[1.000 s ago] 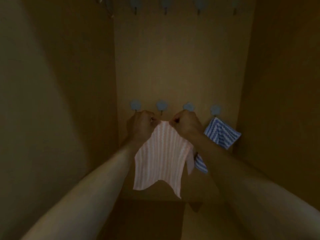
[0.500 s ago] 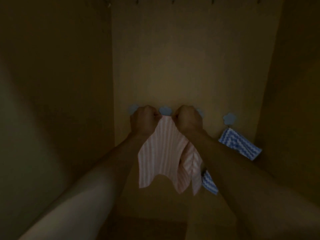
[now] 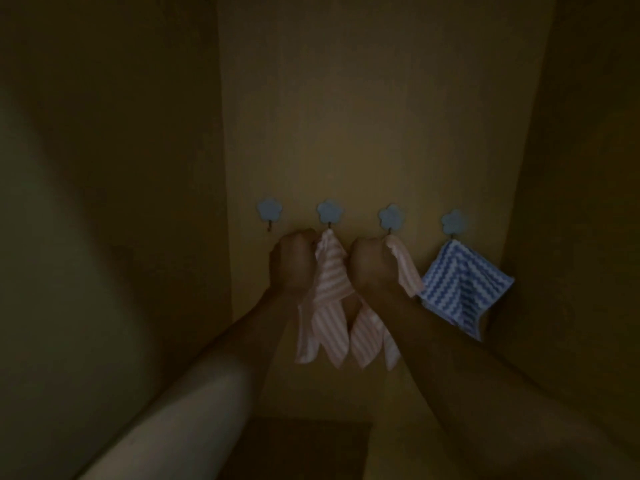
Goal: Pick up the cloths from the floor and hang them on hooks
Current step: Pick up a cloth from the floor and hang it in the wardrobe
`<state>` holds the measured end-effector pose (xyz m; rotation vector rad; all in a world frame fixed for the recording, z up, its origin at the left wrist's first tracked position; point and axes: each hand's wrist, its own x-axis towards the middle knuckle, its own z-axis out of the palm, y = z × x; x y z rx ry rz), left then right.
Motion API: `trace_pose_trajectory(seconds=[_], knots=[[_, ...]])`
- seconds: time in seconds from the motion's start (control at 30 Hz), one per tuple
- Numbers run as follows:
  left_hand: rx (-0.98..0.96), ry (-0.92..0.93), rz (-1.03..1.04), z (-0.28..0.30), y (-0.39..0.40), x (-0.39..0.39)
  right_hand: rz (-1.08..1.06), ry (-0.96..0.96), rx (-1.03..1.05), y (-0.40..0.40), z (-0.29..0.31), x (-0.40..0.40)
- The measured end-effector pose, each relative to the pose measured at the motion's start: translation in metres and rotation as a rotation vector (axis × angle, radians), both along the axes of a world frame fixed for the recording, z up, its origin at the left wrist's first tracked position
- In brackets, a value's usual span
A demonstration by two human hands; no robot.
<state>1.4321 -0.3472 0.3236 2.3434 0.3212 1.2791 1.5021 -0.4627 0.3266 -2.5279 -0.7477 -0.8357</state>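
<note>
A dim yellow back wall (image 3: 381, 116) fills the middle of the frame, boxed in by a side wall on the left (image 3: 121, 168) and another on the right (image 3: 588, 168), so the room to either side is tight. Low in the centre runs a row of four blue flower hooks. The first hook (image 3: 269, 211) at the left is bare. Just below and right of it the left hand (image 3: 294, 261) is a closed fist gripping one end of the pink striped cloth (image 3: 330, 306), right under the second hook (image 3: 329, 212). The right hand (image 3: 372, 266), also fisted, grips the cloth's other end under the third hook (image 3: 391, 216). Half a second ago the two fists were close together; now they sit apart, one per hook, and the cloth sags between them. At the right the blue striped cloth (image 3: 464, 289) hangs from the fourth hook (image 3: 454, 221).
</note>
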Motion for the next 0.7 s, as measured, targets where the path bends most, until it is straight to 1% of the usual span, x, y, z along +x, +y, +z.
trace_pose_trajectory(seconds=[0.07,0.2,0.33,0.47,0.57,0.7], knots=[[0.022,0.055,0.004,-0.005,-0.007,-0.008,0.003,0.040,-0.005,-0.005,-0.003,-0.008],[0.074,0.165,0.086,-0.013,-0.016,-0.025,-0.052,0.104,-0.005,-0.017,-0.008,-0.029],[0.163,0.218,0.152,-0.019,-0.020,-0.045,-0.058,0.112,-0.004,-0.033,-0.015,-0.050],[0.186,0.229,0.141,-0.028,-0.031,-0.062,-0.069,0.088,0.013,-0.051,-0.024,-0.072],[0.181,0.334,0.124,-0.033,-0.040,-0.073,-0.022,0.123,0.010,-0.063,-0.026,-0.089],[0.224,0.461,0.114,-0.036,-0.049,-0.089,0.034,0.118,-0.041,-0.080,-0.023,-0.115]])
